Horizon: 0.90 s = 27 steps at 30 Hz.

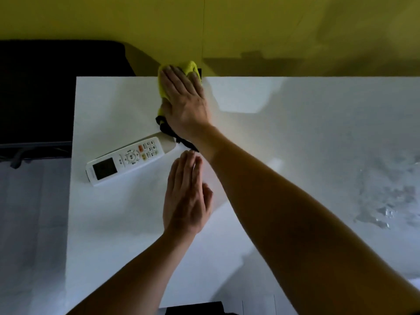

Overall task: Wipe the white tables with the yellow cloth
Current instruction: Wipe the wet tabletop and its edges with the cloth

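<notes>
1. A white remote control lies at an angle near the left edge of the white worktop.
2. The left hand rests just right of the remote, grip released, fingers straight and together.
3. The right hand presses flat, grip released, on the yellow cloth at the worktop's far edge by the yellow wall.
4. Wet smears show far right.

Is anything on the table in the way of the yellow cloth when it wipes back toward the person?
Yes. A white remote control lies on the white table just nearer than the yellow cloth under the right hand. Its far end touches the cloth's dark edge. The left hand is flat beside it. Elsewhere, the tabletop looks bare.
</notes>
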Motion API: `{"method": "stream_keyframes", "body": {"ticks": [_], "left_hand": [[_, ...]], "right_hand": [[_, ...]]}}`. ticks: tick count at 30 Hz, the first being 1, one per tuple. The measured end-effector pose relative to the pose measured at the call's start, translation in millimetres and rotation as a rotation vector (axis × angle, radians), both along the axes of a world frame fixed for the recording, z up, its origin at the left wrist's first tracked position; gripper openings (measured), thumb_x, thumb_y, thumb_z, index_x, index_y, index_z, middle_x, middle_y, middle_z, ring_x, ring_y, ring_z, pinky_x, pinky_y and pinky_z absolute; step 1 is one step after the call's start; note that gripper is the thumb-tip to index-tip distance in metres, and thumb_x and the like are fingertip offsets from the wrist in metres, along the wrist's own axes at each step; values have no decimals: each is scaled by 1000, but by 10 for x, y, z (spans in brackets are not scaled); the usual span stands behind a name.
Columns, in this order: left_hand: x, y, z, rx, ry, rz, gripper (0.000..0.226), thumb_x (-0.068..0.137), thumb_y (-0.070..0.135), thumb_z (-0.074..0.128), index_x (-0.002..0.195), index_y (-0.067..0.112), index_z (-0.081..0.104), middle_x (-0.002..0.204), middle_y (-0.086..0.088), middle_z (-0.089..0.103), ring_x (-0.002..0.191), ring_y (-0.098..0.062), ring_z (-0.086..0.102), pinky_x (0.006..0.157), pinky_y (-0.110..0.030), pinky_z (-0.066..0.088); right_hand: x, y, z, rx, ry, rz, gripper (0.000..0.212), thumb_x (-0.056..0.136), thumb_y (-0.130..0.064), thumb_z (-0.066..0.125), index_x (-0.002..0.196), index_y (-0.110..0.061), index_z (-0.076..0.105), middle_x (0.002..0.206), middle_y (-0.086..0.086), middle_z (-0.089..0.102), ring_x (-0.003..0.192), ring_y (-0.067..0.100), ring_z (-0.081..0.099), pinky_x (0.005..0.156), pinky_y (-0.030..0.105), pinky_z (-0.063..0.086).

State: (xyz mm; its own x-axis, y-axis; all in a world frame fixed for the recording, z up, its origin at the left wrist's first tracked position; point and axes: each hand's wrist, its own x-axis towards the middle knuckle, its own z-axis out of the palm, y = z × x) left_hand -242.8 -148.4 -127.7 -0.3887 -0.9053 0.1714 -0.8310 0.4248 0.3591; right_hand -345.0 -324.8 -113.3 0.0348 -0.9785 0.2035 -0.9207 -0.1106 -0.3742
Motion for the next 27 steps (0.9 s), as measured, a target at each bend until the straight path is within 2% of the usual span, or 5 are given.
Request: {"method": "stream_keyframes", "body": {"ticks": [4, 11, 15, 21, 27], "left_hand": [[15, -29, -20, 8, 24, -21, 56, 101, 18, 42, 152, -7, 44, 160, -25, 42, 152, -38, 36, 125, -52, 30], [-14, -21, -10, 15, 66, -46, 56, 98, 9, 45, 150, -10, 43, 160, -26, 40, 152, -41, 34, 125, -55, 27], [-41, -15, -5, 1, 78, -36, 55, 98, 7, 46, 150, -11, 43, 159, -28, 40, 151, -43, 35, 125, -55, 26], [-19, -21, -31, 36, 70, -15, 58, 99, 9, 45, 154, -7, 39, 161, -25, 39, 152, -40, 34, 127, -52, 24], [6, -20, -30, -2, 51, -54, 54, 100, 8, 42, 151, -9, 41, 159, -26, 41, 151, -42, 36, 127, -52, 25]], "right_hand": [[-440, 95, -35, 8, 19, 32, 61, 95, -37, 39, 150, -12, 45, 156, 6, 43, 148, 21, 34, 125, 45, 17], [-2425, 807, 42, 160, 5, -551, 65, 97, -36, 32, 159, -15, 26, 165, 8, 25, 153, 24, 20, 126, 38, 8], [-2284, 850, 20, 129, -14, -698, 63, 101, -33, 35, 160, -14, 23, 166, 6, 22, 154, 25, 17, 126, 38, 6], [-607, 886, -27, 55, 17, -205, 66, 95, -35, 37, 156, -10, 33, 162, 11, 31, 153, 27, 22, 126, 48, 8], [-1065, 1172, 24, 56, 35, -148, 66, 94, -39, 40, 155, -13, 36, 161, 7, 34, 152, 23, 25, 127, 44, 9]]}}
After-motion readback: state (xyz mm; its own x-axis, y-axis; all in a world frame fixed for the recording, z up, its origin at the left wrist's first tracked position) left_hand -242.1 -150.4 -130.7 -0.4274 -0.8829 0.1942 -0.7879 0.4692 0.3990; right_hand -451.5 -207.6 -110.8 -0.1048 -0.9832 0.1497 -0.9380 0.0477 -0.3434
